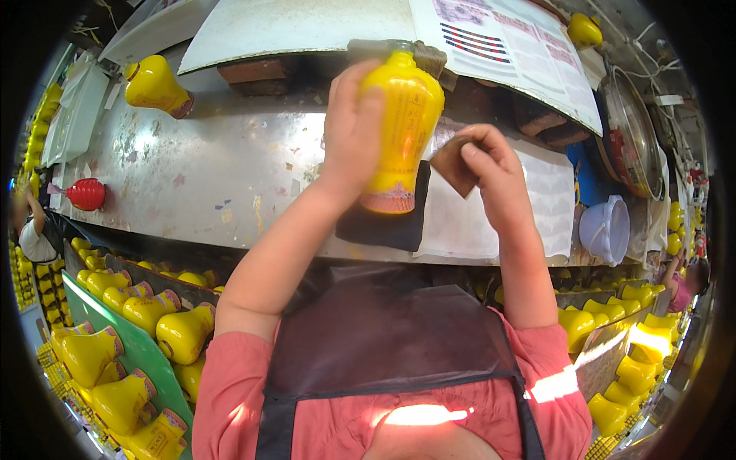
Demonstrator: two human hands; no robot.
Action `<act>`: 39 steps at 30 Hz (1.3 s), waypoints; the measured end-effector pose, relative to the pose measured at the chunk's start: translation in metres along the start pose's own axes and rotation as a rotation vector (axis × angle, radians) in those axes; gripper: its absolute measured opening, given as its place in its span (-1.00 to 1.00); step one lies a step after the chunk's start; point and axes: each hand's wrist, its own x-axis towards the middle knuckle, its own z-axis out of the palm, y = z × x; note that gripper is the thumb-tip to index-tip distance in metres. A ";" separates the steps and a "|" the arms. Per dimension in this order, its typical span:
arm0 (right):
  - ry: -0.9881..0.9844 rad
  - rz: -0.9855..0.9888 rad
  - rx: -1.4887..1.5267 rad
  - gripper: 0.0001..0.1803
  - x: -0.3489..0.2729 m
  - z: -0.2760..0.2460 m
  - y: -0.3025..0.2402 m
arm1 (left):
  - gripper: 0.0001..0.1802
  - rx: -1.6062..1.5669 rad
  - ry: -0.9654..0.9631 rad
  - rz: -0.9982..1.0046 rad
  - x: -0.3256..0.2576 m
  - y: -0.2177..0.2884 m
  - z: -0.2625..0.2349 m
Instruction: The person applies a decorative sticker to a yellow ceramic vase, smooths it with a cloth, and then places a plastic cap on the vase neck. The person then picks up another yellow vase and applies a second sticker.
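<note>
My left hand (353, 126) grips a yellow ceramic bottle (402, 123) by its side and holds it above the metal worktable (207, 176), neck pointing away from me and its reddish base toward me. My right hand (491, 172) pinches a small brown pad (454, 165) against the bottle's right side. Under the bottle lies a black cloth (387, 226) on a white sheet (460, 222).
Another yellow bottle (157, 86) lies at the table's far left and a red one (86, 194) at its left edge. A pale plastic bowl (606, 228) sits at the right. Several yellow bottles (138, 337) fill racks below on both sides. Other people work at the left and right edges.
</note>
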 end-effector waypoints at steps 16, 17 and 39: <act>-0.026 -1.140 -1.020 -0.56 -0.012 0.045 0.007 | -0.29 -0.719 -0.105 -0.443 -0.004 0.033 -0.006; 0.082 -1.183 -0.978 -0.54 -0.004 0.045 0.005 | -0.30 -0.702 -0.096 -0.436 -0.005 0.035 -0.008; 0.407 -0.954 -0.715 -0.74 0.036 0.019 -0.005 | -0.42 -0.811 -0.125 -0.597 -0.003 0.040 -0.022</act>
